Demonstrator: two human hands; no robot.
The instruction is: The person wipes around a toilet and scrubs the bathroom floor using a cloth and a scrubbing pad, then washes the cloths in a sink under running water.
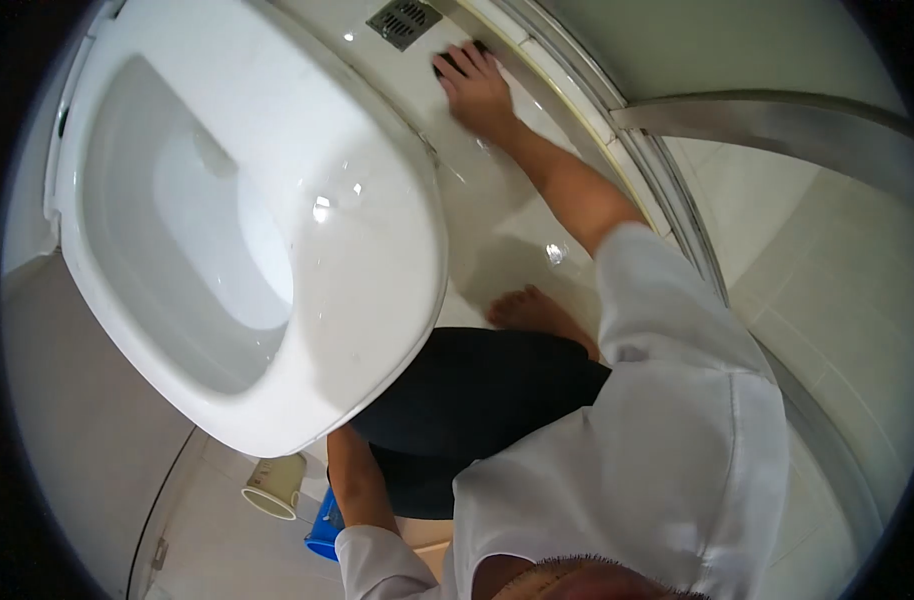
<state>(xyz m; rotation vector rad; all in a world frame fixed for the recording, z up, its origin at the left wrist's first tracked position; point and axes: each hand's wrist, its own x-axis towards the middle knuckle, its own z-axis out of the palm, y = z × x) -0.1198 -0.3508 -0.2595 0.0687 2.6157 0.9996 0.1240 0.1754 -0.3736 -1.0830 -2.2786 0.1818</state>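
Observation:
My right hand [477,98] is at the top of the view, its fingers curved over a small black object [480,47] that lies against the floor [477,215] beside the raised shower edge. What the object is cannot be made out. A metal drain grate [404,22] lies just left of that hand. The white toilet [377,200], its bowl open, fills the left half. My left forearm [359,485] reaches up beneath the toilet's lower rim, which hides the left hand and anything in it.
A cream cup or bucket [275,485] and a blue container [325,527] are below the toilet. A curved metal track [692,215] and glass panel [757,45] border the right side. A bare foot [537,315] and dark-clothed knees [477,400] are near the middle.

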